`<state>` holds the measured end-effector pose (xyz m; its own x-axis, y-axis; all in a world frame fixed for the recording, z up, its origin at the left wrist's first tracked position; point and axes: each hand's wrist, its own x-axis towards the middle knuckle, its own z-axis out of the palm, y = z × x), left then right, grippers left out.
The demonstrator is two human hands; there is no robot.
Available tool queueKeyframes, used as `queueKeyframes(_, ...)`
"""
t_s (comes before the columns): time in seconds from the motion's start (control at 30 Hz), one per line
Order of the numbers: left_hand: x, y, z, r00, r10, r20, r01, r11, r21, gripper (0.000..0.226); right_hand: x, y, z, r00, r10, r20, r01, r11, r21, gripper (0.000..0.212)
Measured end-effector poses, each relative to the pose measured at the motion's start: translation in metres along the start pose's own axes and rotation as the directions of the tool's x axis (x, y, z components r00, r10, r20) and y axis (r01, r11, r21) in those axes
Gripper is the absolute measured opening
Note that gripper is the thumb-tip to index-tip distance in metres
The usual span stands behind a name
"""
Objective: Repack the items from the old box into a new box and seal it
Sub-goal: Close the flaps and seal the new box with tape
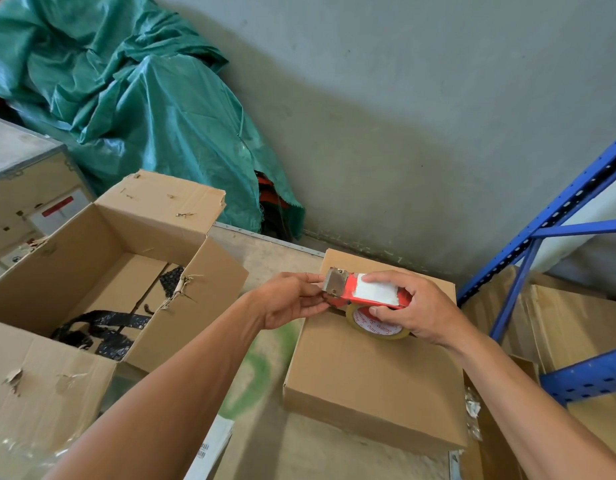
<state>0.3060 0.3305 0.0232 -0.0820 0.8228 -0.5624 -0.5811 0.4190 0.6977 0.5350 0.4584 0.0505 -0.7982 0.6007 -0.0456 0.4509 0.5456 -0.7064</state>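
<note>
Right hand (417, 306): fingers curled over the top of the tape dispenser (365, 289), thumb against the side of the tape roll (372, 327). This steadies the tool for a pull.
Left hand (289, 299): fingertips pinching at the metal blade end, just ahead of the right-hand grip. Probably freeing the loose tape end, though the clear tape itself cannot be made out.
New box (375, 382): directly beneath both hands, flaps closed, no tape visible on top. Sealing judged not yet begun.
Old box (109, 271): well left of the grip, flaps open, black plastic (102, 327) lying inside.
Stage: repacking appears done; sealing is the step in hand.
</note>
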Motion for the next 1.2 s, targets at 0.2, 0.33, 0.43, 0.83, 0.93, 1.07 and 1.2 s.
queueKeyframes(0.2,0.0,0.003,-0.001,0.996,0.007,-0.084,0.002,0.994,0.11,0.031,0.002,-0.008,-0.004,1.0,-0.004,0.025,0.005,0.999,-0.049,0.047)
queueKeyframes(0.33,-0.002,0.005,0.0,0.981,0.111,-0.156,-0.072,0.969,0.238,0.029,0.004,-0.012,-0.004,0.998,0.017,0.06,-0.012,0.997,-0.073,0.051)
queueKeyframes(0.43,0.0,0.006,0.0,0.962,0.197,-0.189,-0.129,0.938,0.321,0.027,0.005,-0.02,-0.006,0.997,0.013,0.071,-0.006,0.995,-0.099,0.052)
queueKeyframes(0.83,-0.004,0.005,-0.008,0.904,0.361,-0.23,-0.284,0.908,0.307,0.022,-0.002,-0.029,-0.015,0.991,0.073,0.116,-0.053,0.985,-0.166,0.052)
queueKeyframes(0.93,-0.004,0.007,-0.004,0.9,0.359,-0.247,-0.29,0.917,0.274,0.025,-0.001,-0.03,-0.021,0.989,0.08,0.122,-0.059,0.984,-0.168,0.054)
queueKeyframes(1.07,-0.004,0.003,-0.001,0.933,0.276,-0.229,-0.218,0.944,0.248,0.035,-0.004,-0.03,-0.028,0.979,0.105,0.175,-0.029,0.92,-0.392,0.058)
queueKeyframes(1.2,0.0,0.0,0.005,0.95,0.212,-0.23,-0.143,0.948,0.283,0.031,0.002,-0.038,-0.026,0.975,0.024,0.223,0.107,0.825,-0.555,0.053)
